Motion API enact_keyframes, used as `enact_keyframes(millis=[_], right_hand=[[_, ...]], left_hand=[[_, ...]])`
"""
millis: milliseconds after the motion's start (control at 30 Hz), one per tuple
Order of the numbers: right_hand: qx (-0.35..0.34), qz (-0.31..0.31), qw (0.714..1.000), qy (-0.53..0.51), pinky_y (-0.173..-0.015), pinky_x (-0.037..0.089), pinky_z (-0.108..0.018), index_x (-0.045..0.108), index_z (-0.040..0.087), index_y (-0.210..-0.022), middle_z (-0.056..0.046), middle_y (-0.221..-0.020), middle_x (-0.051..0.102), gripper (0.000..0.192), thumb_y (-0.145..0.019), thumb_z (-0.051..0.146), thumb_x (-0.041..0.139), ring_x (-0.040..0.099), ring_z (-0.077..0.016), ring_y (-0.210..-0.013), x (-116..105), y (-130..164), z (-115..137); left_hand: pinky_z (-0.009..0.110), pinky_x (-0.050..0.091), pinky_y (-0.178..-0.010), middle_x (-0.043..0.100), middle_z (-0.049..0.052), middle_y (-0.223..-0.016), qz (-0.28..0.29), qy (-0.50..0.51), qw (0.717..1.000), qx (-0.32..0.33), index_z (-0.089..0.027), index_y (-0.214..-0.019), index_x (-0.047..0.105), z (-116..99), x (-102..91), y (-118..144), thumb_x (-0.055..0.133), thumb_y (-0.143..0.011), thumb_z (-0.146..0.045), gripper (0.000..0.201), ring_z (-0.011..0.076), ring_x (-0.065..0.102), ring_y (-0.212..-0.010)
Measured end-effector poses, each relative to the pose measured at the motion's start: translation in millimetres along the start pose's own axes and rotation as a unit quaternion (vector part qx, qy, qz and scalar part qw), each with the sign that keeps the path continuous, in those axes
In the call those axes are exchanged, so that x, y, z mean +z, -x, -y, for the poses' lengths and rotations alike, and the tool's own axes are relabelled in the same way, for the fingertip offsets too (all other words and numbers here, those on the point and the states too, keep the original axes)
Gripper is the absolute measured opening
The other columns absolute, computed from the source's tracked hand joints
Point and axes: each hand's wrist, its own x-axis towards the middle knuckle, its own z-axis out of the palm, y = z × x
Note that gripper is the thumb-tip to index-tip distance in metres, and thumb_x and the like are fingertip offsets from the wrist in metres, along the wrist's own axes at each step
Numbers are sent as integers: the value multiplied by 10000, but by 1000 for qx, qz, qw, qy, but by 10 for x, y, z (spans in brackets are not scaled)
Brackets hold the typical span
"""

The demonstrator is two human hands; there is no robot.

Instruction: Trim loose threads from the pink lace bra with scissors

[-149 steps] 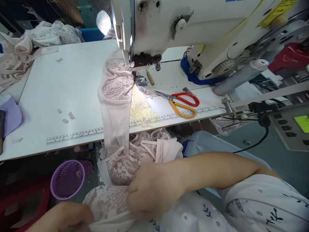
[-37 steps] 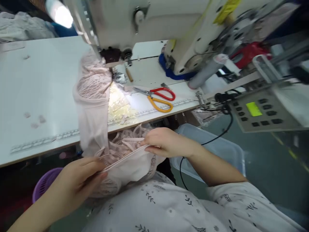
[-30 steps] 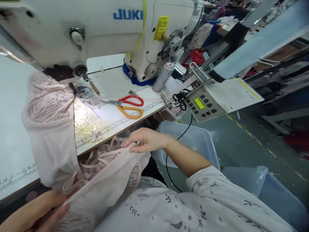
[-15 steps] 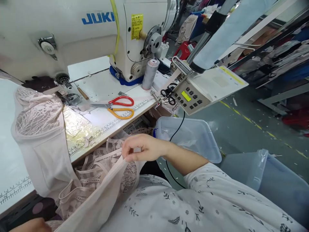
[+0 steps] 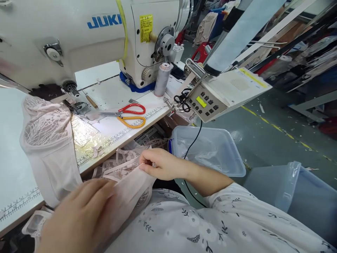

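Note:
A pale pink lace bra (image 5: 129, 196) lies stretched across my lap, below the table edge. My right hand (image 5: 162, 163) pinches the top edge of its smooth band between thumb and fingers. On the lower left, my left hand (image 5: 79, 211) is smeared by motion, its fingers over the near part of the same fabric; whether they grip it is not clear. Another part of pale pink lace bra work (image 5: 50, 140) hangs over the table edge from under the sewing machine's presser foot (image 5: 76, 109).
The white sewing machine (image 5: 102, 38) stands on the table (image 5: 105, 91). Scissors (image 5: 131, 116) with red and orange handles lie near a thread cone (image 5: 162, 79) and a wooden-handled tool (image 5: 91, 101). A control box (image 5: 207, 102) juts out right, above clear plastic bins (image 5: 234, 172).
My left hand has come up and to the right from the bottom left corner, over the bra. My right hand has shifted slightly right, still pinching the band.

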Motion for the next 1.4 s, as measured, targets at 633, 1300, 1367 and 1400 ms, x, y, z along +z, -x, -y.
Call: enact_keyframes(millis=[633,1300,1367,1400], right_hand=[[-84,-26,993,-77,-634,447,-204,578,148,-792,-1,-723,623,40,-803,178,601,549,-98,-656,-33,7,-205],[-235,-229,935,136,-566,444,-226,537,189,-754,13,-702,686,115,-853,214,486,609,-111,-626,145,11,-166],[-227,-204,944,123,-583,449,-225,530,191,-759,7,-705,683,130,-867,222,465,613,-109,-644,135,11,-147],[-217,-187,951,114,-595,453,-225,528,192,-763,3,-704,679,132,-868,223,455,613,-110,-653,130,11,-139]], left_hand=[[230,431,-622,570,-11,-701,110,433,877,-176,-208,-818,581,-100,523,-417,464,-906,-252,153,141,549,-697],[181,457,-758,602,6,-912,-60,326,942,-45,-222,-983,587,-135,586,-386,528,-822,-8,274,102,581,-835],[193,451,-770,603,-3,-897,-57,369,926,-59,-237,-966,602,-120,590,-380,528,-827,-15,272,108,574,-835],[199,448,-771,603,-7,-882,-50,400,912,-72,-243,-950,611,-117,590,-382,530,-831,-29,258,110,570,-829]])
